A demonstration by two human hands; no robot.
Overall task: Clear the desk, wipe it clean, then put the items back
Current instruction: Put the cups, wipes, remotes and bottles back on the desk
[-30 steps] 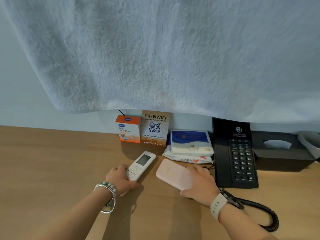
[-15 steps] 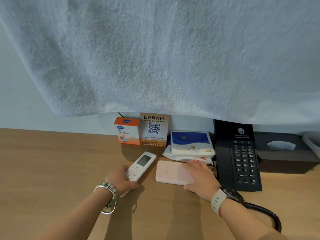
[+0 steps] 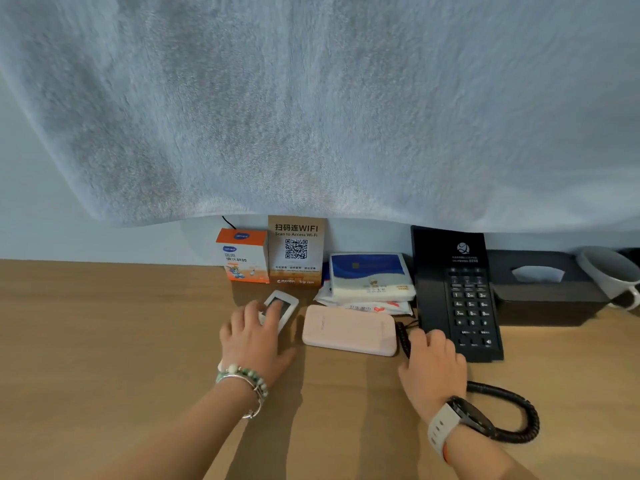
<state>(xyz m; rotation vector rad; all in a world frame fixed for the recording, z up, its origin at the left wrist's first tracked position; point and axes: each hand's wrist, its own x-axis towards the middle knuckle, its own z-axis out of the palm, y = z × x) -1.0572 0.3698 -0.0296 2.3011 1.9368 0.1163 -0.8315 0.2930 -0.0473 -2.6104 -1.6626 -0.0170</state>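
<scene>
On the wooden desk [image 3: 104,341], my left hand [image 3: 252,337] lies flat over a white remote [image 3: 285,304], fingers on its screen and thumb spread on the desk. A pink power bank [image 3: 349,329] lies flat and untouched between my hands. My right hand [image 3: 433,368] has its fingers curled over the front left corner of the black phone [image 3: 457,292]; its fingertips are hidden. Along the wall stand an orange box [image 3: 242,258], a WiFi sign [image 3: 296,251], a tissue pack [image 3: 370,275] and under it a wipes pack [image 3: 367,308].
A fluffy white towel [image 3: 311,116] hangs across the upper view and hides the wall. The phone's coiled cord [image 3: 512,420] loops beside my right wrist. A black tissue box [image 3: 540,285] and a white mug [image 3: 609,275] stand at the far right.
My right hand has let go of the pink power bank and moved right to the phone's corner. My left hand has slid forward over the remote, which now lies nearer the wall.
</scene>
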